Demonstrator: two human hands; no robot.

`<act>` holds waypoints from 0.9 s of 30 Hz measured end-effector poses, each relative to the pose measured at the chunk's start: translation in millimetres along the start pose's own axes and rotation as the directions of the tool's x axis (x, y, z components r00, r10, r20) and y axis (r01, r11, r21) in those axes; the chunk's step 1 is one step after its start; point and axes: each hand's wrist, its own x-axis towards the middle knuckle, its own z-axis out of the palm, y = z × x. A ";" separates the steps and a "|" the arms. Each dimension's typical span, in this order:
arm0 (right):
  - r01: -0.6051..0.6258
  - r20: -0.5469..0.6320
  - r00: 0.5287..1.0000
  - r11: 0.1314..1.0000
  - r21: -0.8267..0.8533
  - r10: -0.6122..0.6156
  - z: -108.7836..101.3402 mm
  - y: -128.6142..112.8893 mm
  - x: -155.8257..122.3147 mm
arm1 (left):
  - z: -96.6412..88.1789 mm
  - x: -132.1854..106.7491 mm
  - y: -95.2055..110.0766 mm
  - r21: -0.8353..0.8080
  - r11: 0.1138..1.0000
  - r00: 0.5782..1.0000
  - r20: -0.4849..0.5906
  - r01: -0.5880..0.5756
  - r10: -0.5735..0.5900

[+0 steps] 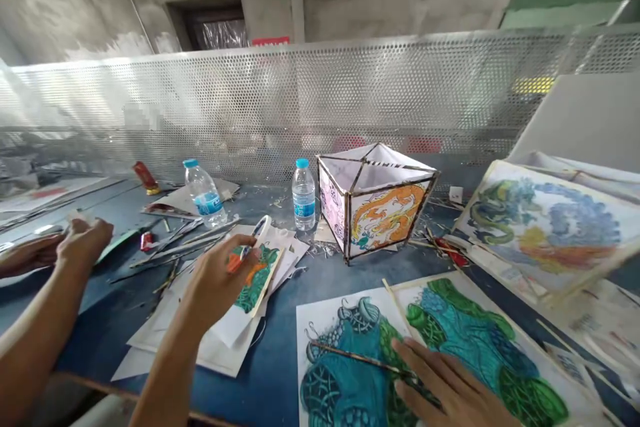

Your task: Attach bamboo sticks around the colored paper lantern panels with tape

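Note:
My left hand (220, 280) is closed round a slim white tube-like thing (261, 230) with a blue mark. It is raised over a small green and orange picture (255, 287) that lies on loose white sheets (215, 347). My right hand (445, 383) lies flat with fingers apart on painted paper panels. A teal and green panel (345, 327) is under its fingertips, and a second such panel (465, 320) with a thin wooden strip along its edge adjoins it. A thin dark stick (350, 355) crosses the first panel and runs towards my right fingers; its far end is hidden.
A square lantern frame (385, 213) with painted sides stands beyond the panels. Two water bottles (303, 197) stand near it. Another painted lantern (545, 227) leans at right. A co-worker's hands (80, 240) are at left, near scattered sticks. A perforated metal screen (380, 93) borders the table.

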 end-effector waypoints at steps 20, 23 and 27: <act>-0.489 0.220 0.820 0.447 0.749 0.529 -24.4 82.3 129.7 | 67.2 -13.2 101.9 -0.771 0.505 0.597 0.207 -0.388 0.775; -0.575 0.396 0.798 0.375 0.727 0.455 -13.6 81.4 123.4 | 77.0 -17.8 98.9 -0.774 0.489 0.603 0.178 -0.403 0.778; -0.575 0.489 0.817 0.354 0.738 0.307 -13.7 75.0 117.4 | 82.2 -26.4 95.2 -0.741 0.535 0.657 0.170 -0.405 0.734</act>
